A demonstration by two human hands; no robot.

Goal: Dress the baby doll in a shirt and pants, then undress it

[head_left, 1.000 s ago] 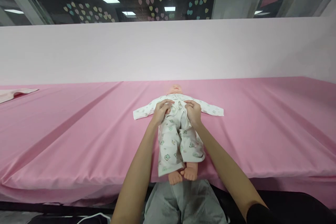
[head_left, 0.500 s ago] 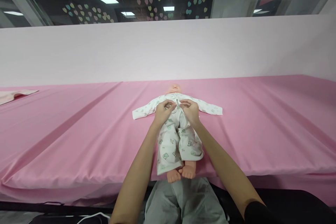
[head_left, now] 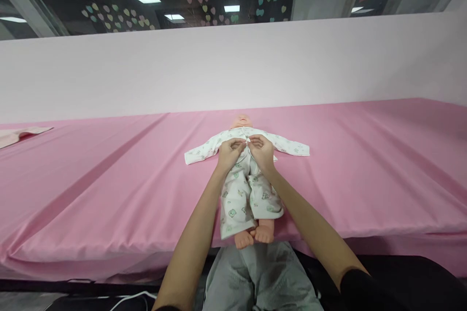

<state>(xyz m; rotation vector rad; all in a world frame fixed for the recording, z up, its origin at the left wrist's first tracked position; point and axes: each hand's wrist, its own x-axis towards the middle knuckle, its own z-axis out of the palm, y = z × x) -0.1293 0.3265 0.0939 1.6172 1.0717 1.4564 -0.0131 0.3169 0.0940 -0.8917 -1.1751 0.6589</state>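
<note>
Through the head view I am seeing the doll lying on its back on the pink cloth, long axis running away, feet nearest. My left hand and right hand are pinching the shirt front, fingers almost meeting midline, neither being nearer.

The doll lies on its back, its head just beyond the fingertips. It wears a white outfit with small greenish prints, pinched at the chest between the left fingers and right fingers; whether top and legs are one piece cannot be told. The sleeves spread out flat past the fingers on either side. On the near side of the fingers, the loose legs run toward the person, the left-hand one reaching closer. Bare feet show below, side by side, well apart from the fingers.
</note>
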